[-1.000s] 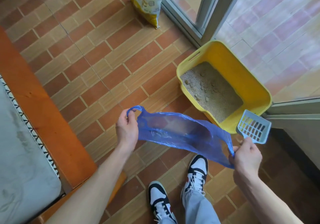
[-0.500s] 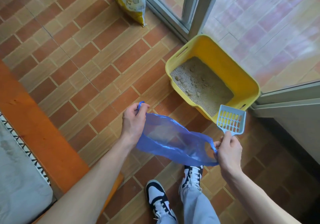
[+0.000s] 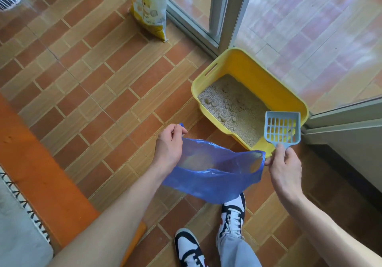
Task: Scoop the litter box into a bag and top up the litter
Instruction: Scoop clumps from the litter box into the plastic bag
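Observation:
A yellow litter box (image 3: pixel 275 84) sits on the tiled floor by the glass door, holding pale litter (image 3: pixel 233 107) with several clumps. A thin blue plastic bag (image 3: pixel 213 175) hangs open in front of it, stretched between my hands. My left hand (image 3: pixel 168 149) pinches the bag's left edge. My right hand (image 3: pixel 284 167) pinches the bag's right edge and also grips the handle of a grey-blue slotted scoop (image 3: pixel 282 129), whose head points up over the box's near corner. A yellow and white litter sack (image 3: pixel 147 6) stands at the back by the door frame.
A sliding glass door frame (image 3: pixel 225 12) runs behind the box, a grey ledge (image 3: pixel 341 134) to its right. An orange wooden bench edge (image 3: pixel 37 175) and grey patterned cushion (image 3: pixel 14 221) lie at the left. My feet in black and white sneakers (image 3: pixel 232 215) stand below the bag.
My hands have come closer together, so the bag's mouth is narrower and sags. The view has shifted nearer to the litter box, and the scoop now sits over the box's near corner.

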A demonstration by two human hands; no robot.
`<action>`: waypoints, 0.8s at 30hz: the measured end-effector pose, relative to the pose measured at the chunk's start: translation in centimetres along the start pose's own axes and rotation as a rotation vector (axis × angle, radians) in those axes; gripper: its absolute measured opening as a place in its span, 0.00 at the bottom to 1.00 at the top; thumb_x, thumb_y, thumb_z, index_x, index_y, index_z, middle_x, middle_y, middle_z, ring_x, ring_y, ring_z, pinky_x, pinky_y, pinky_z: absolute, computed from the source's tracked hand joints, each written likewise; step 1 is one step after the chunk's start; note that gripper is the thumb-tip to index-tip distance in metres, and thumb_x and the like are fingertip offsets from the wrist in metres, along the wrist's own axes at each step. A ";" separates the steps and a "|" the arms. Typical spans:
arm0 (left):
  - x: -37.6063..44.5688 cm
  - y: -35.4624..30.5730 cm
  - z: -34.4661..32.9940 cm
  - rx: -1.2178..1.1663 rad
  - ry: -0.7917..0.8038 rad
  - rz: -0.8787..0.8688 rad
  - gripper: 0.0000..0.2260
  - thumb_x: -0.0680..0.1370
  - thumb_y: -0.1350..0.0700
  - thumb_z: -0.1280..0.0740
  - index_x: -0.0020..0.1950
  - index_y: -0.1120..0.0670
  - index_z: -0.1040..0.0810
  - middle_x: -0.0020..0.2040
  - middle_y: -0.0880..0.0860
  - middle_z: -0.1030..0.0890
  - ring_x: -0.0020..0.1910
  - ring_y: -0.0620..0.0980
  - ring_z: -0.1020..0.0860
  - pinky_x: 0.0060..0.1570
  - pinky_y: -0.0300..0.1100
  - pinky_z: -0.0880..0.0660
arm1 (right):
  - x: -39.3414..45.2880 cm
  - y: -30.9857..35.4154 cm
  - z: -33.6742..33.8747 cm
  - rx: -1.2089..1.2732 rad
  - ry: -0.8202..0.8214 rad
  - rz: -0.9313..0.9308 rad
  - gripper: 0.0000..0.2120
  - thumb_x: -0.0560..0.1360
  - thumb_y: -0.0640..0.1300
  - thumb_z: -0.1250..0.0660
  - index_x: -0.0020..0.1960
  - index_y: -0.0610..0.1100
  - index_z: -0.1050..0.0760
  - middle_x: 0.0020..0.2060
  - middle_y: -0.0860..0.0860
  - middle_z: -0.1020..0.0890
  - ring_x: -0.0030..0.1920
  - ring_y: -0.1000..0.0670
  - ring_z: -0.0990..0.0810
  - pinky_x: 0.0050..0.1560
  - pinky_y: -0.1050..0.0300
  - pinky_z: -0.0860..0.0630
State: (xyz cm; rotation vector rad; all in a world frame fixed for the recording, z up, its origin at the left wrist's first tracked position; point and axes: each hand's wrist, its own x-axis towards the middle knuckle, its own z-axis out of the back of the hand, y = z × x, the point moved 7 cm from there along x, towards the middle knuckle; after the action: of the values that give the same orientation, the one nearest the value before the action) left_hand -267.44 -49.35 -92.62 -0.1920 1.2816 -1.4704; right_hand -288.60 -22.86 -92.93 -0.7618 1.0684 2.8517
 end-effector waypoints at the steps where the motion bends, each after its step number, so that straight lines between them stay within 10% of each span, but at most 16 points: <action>1: 0.3 -0.4 -0.2 0.010 0.002 -0.015 0.15 0.85 0.52 0.43 0.45 0.51 0.20 0.29 0.50 0.32 0.30 0.50 0.35 0.35 0.46 0.36 | 0.7 0.9 -0.1 0.000 0.015 0.045 0.25 0.83 0.60 0.47 0.40 0.42 0.27 0.31 0.53 0.18 0.36 0.46 0.22 0.44 0.44 0.25; 10: 4.2 -2.7 -3.0 0.149 0.121 -0.156 0.14 0.84 0.56 0.40 0.44 0.56 0.18 0.23 0.41 0.29 0.24 0.39 0.32 0.29 0.36 0.38 | 6.8 9.0 -5.1 -0.072 0.098 0.406 0.24 0.84 0.57 0.42 0.39 0.39 0.29 0.33 0.43 0.21 0.36 0.41 0.24 0.38 0.45 0.28; 17: 8.9 -0.7 -6.0 0.307 0.246 -0.147 0.15 0.83 0.55 0.42 0.42 0.54 0.19 0.28 0.49 0.29 0.23 0.46 0.36 0.25 0.39 0.39 | 13.1 13.3 -11.6 -0.594 -0.010 0.664 0.20 0.84 0.57 0.45 0.40 0.45 0.33 0.35 0.46 0.26 0.37 0.41 0.28 0.35 0.51 0.36; 24: 14.2 0.9 -7.4 0.231 0.182 -0.198 0.15 0.83 0.55 0.41 0.38 0.54 0.24 0.26 0.50 0.32 0.27 0.52 0.35 0.32 0.45 0.37 | 19.1 11.2 -17.9 -0.524 0.061 0.662 0.23 0.83 0.57 0.45 0.37 0.44 0.28 0.30 0.47 0.23 0.33 0.43 0.24 0.30 0.55 0.35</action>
State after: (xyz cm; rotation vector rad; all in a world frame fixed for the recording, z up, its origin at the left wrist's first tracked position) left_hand -277.26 -55.92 -103.39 -0.0321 1.2513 -1.8268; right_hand -299.46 -45.66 -106.08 -0.5797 0.6556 3.7839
